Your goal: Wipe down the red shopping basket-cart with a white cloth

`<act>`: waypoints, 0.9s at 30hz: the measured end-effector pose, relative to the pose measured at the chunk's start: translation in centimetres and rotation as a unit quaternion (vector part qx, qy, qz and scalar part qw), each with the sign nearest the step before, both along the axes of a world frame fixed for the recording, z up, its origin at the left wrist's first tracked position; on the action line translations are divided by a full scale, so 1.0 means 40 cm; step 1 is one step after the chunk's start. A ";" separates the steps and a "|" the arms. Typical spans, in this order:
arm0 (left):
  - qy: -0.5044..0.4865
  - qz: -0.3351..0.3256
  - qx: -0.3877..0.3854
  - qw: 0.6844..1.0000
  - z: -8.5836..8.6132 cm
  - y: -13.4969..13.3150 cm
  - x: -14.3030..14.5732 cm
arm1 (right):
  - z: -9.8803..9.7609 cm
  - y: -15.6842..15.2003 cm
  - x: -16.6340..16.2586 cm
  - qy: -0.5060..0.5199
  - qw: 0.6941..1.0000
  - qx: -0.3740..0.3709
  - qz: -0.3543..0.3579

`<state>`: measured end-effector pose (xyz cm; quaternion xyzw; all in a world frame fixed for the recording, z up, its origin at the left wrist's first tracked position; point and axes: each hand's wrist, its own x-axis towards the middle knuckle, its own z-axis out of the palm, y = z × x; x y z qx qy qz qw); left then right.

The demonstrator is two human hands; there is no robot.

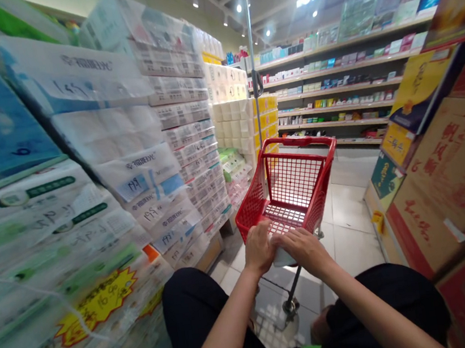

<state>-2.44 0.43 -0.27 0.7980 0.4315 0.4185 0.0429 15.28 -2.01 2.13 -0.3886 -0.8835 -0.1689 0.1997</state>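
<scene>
A red plastic shopping cart with a grid basket stands in front of me, its near end at my hands. My left hand is closed at the near edge of the basket, fingers curled over it. Close beside it, touching at the thumb, my right hand is closed over the same edge. The undersides of both grips are hidden. Just below the hands shows a pale grey piece, too covered to name. The cart's metal leg and caster rest on the floor between my bent knees.
Tall stacks of wrapped tissue packs line the left side. Cardboard cartons are piled at right. White floor tiles run between them. Behind the cart are a thin vertical metal pole and stocked wall shelves.
</scene>
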 end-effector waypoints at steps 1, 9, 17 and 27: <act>-0.003 0.001 0.000 1.000 0.001 0.002 -0.005 | 0.006 0.001 0.016 0.003 1.000 -0.001 0.011; 0.052 0.008 -0.004 0.999 0.026 0.002 -0.017 | 0.030 0.113 0.240 0.134 0.990 -0.026 -0.029; 0.094 0.038 0.024 0.995 0.020 -0.003 0.002 | 0.032 0.115 0.203 0.150 0.986 -0.052 -0.041; 0.114 0.009 0.017 0.993 0.016 -0.001 -0.009 | 0.006 0.028 0.047 0.068 0.996 -0.049 0.026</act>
